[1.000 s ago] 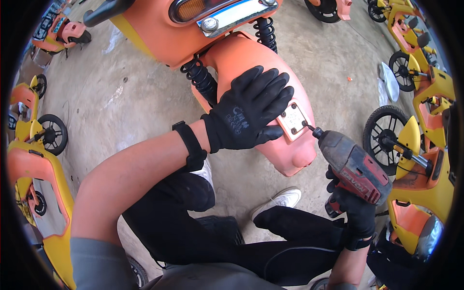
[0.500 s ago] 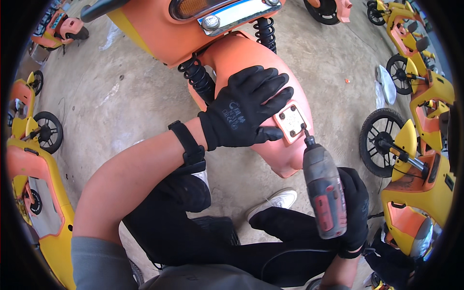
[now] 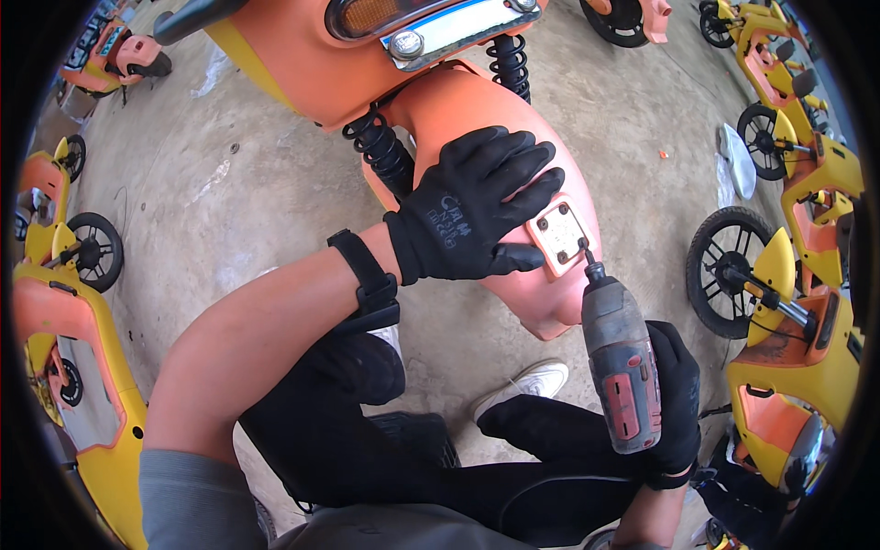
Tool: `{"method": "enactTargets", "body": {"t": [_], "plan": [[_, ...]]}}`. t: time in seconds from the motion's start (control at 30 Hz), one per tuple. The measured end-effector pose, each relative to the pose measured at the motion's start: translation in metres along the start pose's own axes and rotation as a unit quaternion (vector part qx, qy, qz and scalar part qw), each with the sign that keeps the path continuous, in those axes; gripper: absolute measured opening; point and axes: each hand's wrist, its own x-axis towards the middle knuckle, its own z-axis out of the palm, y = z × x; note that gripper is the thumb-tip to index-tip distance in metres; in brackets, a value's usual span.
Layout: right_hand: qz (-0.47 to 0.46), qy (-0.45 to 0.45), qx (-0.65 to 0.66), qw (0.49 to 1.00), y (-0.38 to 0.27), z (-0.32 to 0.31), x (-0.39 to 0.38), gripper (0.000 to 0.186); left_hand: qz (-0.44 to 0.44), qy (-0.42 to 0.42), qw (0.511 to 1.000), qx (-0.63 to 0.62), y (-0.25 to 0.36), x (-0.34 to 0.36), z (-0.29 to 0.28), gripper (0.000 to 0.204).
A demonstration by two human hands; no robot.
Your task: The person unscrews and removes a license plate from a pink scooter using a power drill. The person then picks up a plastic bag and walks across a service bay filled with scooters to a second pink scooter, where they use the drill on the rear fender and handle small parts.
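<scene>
My gloved left hand [image 3: 479,203] lies open across the pink-orange rear mudguard [image 3: 463,105], its fingers draped beside a small pale square plate [image 3: 560,234] with several dark screws. My gloved right hand [image 3: 669,403] is closed on a dark grey and red power driver [image 3: 614,367], which points up toward the plate. Its bit rests at the screw on the plate's right side. Above, two black coil shocks [image 3: 378,147] flank the mudguard beneath the orange scooter body [image 3: 293,55] with its tail light.
Rows of yellow and orange scooters [image 3: 69,312] stand on both sides, their wheels [image 3: 724,270] near me on the right. A white oval object [image 3: 738,160] lies on the concrete floor [image 3: 202,183] at the right. My bent legs and white shoe [image 3: 532,385] are below.
Since a second ago my right hand has swung the driver from a diagonal to a more upright angle beneath the plate, its body moving left. My left hand stays nearly in place.
</scene>
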Motion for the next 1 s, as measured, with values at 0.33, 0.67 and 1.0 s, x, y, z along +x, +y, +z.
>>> {"method": "enactTargets", "body": {"t": [0.33,0.67,1.0], "plan": [[0.048,-0.006,0.077,0.996,-0.004,-0.003,0.002,0.037,-0.001,0.001,1.000,-0.003,-0.002,-0.002,-0.001,0.068],[0.080,-0.015,0.034,0.996,-0.011,-0.005,-0.010,0.046,-0.007,0.004,1.000,-0.014,-0.002,-0.002,0.000,0.070],[0.095,0.055,0.118,0.987,-0.010,-0.003,-0.005,0.035,-0.009,-0.005,1.000,-0.013,-0.002,0.000,-0.001,0.071]]}}
